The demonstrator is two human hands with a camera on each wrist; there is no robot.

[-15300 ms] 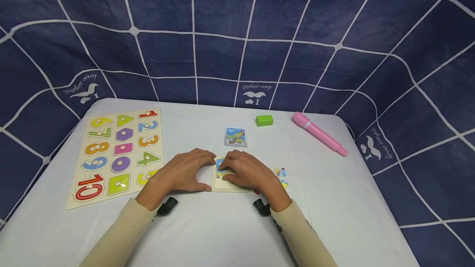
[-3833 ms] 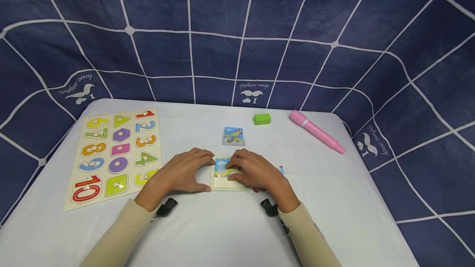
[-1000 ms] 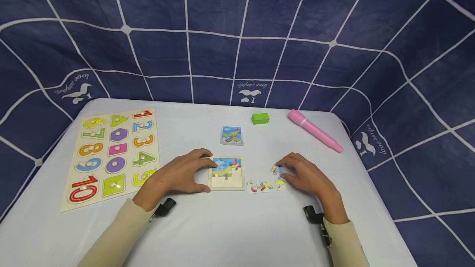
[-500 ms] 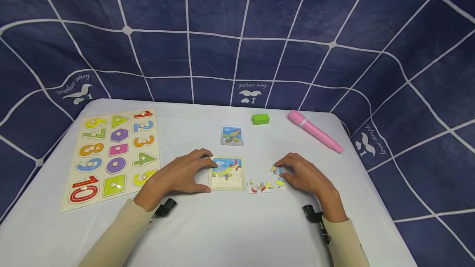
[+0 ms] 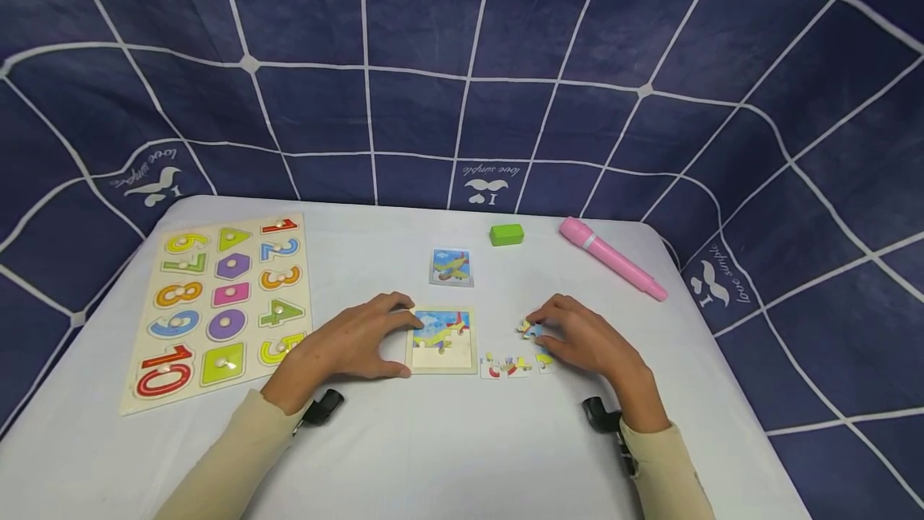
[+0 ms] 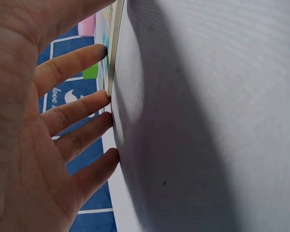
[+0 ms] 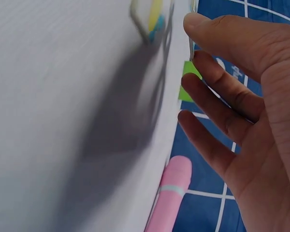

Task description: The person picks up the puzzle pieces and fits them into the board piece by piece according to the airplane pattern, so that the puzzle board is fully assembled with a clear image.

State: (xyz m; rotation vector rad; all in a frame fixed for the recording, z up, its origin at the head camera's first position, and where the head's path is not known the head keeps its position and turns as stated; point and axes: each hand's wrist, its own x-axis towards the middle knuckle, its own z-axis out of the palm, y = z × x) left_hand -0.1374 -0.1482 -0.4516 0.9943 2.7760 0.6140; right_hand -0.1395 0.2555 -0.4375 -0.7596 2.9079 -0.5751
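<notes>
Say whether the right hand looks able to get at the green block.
Probably yes: only white cloth shows between the right hand and the green block, though the puzzle piece it pinches might need setting down.

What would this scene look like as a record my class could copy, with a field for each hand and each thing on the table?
Left hand: touching the tray's left side
Right hand: pinching a piece
Tray: partly filled plane puzzle, near part bare
Loose pieces: at least three, right of tray
Card: plane picture, beyond tray
Number board: far left, numbers and shapes
Block: green, beyond card, to its right
Stick: pink, right of block
</notes>
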